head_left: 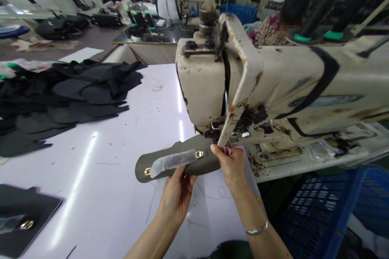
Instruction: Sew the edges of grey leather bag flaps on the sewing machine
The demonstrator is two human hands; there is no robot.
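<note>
A dark olive bag panel [179,146] lies under the head of the sewing machine [203,81], its rounded end pointing left. On it is a handle wrapped in clear plastic [173,161], with gold metal fittings [199,154] at its ends. My left hand [179,190] grips the panel's near edge, thumb on top by the handle, other fingers partly hidden underneath. Close to the needle area, my right hand [232,166] is closed around a small pink-purple object [227,151], mostly hidden by the fingers. The needle and the panel's right end are hidden.
Dark cut pieces [75,93] are heaped at the left of the white table [121,194]. Another dark panel [27,214] with a gold fitting lies at the near left. A blue crate [322,206] stands low right. Other people sit at machines behind.
</note>
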